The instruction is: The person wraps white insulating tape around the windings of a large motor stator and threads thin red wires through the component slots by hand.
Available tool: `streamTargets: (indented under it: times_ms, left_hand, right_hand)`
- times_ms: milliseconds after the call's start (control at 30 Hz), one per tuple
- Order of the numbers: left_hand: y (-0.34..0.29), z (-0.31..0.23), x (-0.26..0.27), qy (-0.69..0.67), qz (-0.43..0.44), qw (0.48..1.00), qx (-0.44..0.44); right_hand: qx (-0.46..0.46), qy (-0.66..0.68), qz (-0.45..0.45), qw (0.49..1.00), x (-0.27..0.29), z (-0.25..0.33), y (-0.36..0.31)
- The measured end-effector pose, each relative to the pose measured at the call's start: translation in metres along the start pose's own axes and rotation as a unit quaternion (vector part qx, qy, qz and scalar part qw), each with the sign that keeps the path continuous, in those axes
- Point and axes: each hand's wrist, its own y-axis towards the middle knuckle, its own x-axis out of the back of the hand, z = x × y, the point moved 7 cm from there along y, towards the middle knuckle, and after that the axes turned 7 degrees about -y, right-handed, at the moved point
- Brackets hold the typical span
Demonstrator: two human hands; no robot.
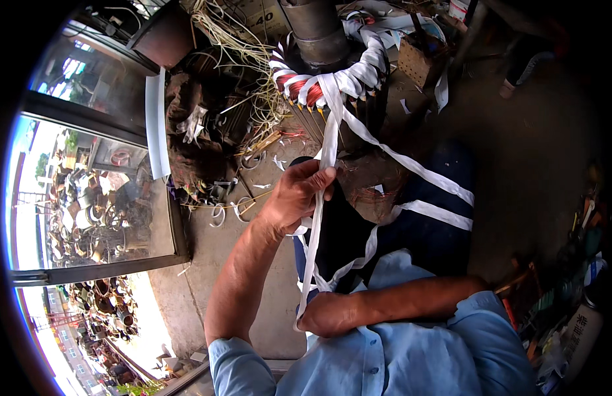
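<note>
A ring of red wire windings (314, 94) stands ahead of me, mostly wrapped in white cloth tape (330, 135). A dark metal cylinder (316, 41) rises through its middle. From the ring's near side one strip of tape runs down to my left hand (301, 191), closed with the thumb pressing the strip against the fingers. Below it, close to my body, my right hand (326, 314) is closed round the lower stretch of the same strip; its fingertips are hidden. Another length slants from the ring across my dark trouser leg (428, 234) and loops back toward my right hand.
A glass-paned door (121, 218) stands at the left. Tangled pale wires (243, 46) and a brown heap of cloth (187, 132) lie behind it. A perforated block (415, 63) sits beyond the ring. At the right are a bottle (580, 333) and clutter. Another person's foot (507, 89) shows at the far right.
</note>
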Motion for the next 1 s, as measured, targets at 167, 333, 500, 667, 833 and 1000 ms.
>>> streamTargets:
  times_ms: [167,333,500,667,833,1000]
  left_hand:
    - [-0.044,0.002,0.052,0.111,-0.048,0.989,-0.090]
    - [-0.154,0.091,0.159,0.098,-0.134,0.986,0.025]
    - [-0.354,0.244,0.266,0.066,-0.418,0.853,0.305]
    - [-0.608,0.380,0.304,0.065,-0.604,0.664,0.436]
    - [-0.525,0.371,0.315,-0.074,-0.601,0.729,0.319]
    - [-0.230,0.210,0.260,-0.144,-0.399,0.902,0.082]
  right_hand:
    - [-0.170,0.026,-0.103,0.980,0.072,-0.055,-0.031]
    - [-0.249,0.268,-0.304,0.880,0.119,-0.111,-0.046]
    - [-0.182,0.494,-0.365,0.768,0.133,-0.144,-0.007]
    - [-0.200,0.555,-0.520,0.617,0.158,-0.152,-0.009]
    - [-0.168,0.418,-0.555,0.699,0.175,-0.143,-0.032]
    - [-0.129,0.094,-0.280,0.947,0.104,-0.073,-0.002]
